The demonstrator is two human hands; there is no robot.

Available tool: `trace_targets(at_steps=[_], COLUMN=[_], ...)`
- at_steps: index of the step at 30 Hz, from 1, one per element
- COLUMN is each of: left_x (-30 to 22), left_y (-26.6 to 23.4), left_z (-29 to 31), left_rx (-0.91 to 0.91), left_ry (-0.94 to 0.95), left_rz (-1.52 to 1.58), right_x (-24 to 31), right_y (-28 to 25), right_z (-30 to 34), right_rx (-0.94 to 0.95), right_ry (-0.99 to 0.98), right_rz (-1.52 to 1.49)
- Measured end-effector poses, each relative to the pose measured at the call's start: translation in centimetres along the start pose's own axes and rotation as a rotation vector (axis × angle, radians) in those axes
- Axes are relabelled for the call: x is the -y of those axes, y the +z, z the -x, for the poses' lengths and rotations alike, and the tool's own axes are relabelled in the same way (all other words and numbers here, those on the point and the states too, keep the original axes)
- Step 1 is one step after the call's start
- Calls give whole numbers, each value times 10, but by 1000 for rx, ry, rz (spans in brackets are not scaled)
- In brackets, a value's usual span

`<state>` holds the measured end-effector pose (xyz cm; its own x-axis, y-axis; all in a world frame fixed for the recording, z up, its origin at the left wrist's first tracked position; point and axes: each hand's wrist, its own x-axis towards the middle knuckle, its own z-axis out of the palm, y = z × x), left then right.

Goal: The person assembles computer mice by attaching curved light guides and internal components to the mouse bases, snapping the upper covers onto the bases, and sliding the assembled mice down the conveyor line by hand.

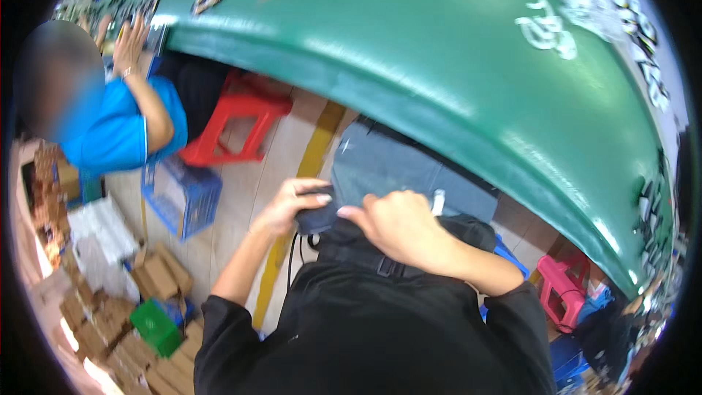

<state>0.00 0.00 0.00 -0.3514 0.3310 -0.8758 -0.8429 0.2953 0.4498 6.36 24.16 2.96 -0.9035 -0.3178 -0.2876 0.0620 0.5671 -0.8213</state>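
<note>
Black and flat, a small rectangular object (314,219) sits in the left hand (284,207), thumb and fingers closed on it, at the near left of the grey-blue cloth (391,168). The right hand (398,224) is curled beside; its hold I cannot tell.

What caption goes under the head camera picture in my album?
A left hand holds a small dark object beside the right hand, near a green table.

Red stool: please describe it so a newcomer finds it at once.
Find the large green table. Below its near edge, left side, beside the co-worker in blue, stands the red stool; the nearby crate is blue, the far-right stool pink.
</note>
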Motion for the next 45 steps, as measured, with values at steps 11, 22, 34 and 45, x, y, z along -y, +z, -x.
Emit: trace_targets(at_steps=[11,22,34,45], left_x=[1,-25,-3,-1], left_y=[79,15,77,12], left_z=[-65,-68,-92,-73], left_rx=[-498,296,-544,170], left_ry=[480,48,574,270], left_rz=[201,-228,-722,-30], right_x=[-54,-196,-181,-164], right_y=[-120,-293,-244,-256], right_z=[14,-17,-47,-87], right_rx=[-655,-939,-800,-766], right_ry=[52,-61,41,-196], right_rz=[-177,736,792,540])
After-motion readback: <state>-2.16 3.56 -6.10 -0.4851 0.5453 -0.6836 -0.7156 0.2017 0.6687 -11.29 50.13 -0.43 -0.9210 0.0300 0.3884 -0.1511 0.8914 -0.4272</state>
